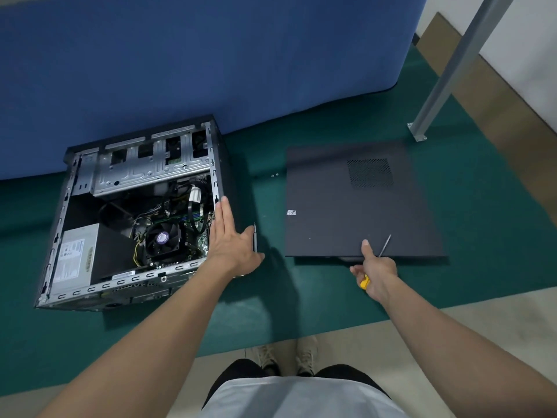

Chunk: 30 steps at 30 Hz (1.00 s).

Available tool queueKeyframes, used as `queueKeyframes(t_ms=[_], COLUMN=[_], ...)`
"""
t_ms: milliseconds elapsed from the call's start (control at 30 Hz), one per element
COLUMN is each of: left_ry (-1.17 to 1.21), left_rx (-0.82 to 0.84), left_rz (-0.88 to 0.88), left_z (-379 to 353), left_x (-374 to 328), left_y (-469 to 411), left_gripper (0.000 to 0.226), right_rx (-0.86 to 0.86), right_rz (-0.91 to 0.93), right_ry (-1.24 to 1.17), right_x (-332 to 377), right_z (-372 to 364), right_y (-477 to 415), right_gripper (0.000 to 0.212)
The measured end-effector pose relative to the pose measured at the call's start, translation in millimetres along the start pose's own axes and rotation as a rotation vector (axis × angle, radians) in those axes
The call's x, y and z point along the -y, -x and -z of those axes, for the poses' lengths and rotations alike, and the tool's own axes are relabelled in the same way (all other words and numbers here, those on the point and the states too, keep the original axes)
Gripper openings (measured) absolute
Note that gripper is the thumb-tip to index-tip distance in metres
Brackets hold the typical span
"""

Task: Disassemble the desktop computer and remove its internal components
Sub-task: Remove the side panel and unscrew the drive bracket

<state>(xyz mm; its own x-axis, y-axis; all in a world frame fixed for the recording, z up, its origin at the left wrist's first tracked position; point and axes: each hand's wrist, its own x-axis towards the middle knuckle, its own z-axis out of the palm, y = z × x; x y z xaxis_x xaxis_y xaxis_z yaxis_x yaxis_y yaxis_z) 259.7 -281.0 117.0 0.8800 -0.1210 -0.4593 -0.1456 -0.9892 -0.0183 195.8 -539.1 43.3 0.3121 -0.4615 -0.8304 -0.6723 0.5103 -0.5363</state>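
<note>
The opened computer case point(135, 212) lies on its side on the green mat point(271, 312), likely heavy and stiff with fragile boards inside, best held by its steel frame, where the left grip point(229, 236) rests flat, fingers straight, while the right grip point(375, 273) clasps a yellow-handled screwdriver point(364, 281)

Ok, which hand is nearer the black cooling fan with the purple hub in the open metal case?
Left. The left hand rests on the case rim, beside the fan. The right hand is off to the right, gripping a yellow-handled screwdriver by the black side panel.
</note>
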Motion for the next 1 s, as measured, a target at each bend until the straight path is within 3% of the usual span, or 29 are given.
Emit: queueKeyframes(t_ms=[133, 333, 433, 767, 867, 1000], left_ry=[0.025, 0.081, 0.118, 0.228, 0.244, 0.173], left_rx=[0.016, 0.003, -0.008, -0.241, -0.255, -0.291], left_rz=[-0.022, -0.053, -0.084, -0.245, -0.240, -0.227], left_z=[0, 0, -1, -16, -20, -30], left_x=[4, 6, 11, 61, 89, 119], left_y=[0, 1, 4, 32, 37, 41], left_gripper=[0.067, 0.068, 0.071, 0.066, 0.071, 0.077], right_rx=[-0.001, -0.101, -0.021, 0.485, 0.503, 0.382], right_rz=[-0.060, 0.013, 0.073, 0.565, 0.730, 0.848], right_ry=[0.091, 0.283, 0.339, 0.598, 0.649, 0.701], right_x=[-8, -9, -11, -8, 0, 1], right_z=[-1, -5, -16, -96, -123, -156], right_y=[-14, -14, 0, 105, 130, 152], right_gripper=[0.026, 0.014, 0.007, 0.019, 0.016, 0.019])
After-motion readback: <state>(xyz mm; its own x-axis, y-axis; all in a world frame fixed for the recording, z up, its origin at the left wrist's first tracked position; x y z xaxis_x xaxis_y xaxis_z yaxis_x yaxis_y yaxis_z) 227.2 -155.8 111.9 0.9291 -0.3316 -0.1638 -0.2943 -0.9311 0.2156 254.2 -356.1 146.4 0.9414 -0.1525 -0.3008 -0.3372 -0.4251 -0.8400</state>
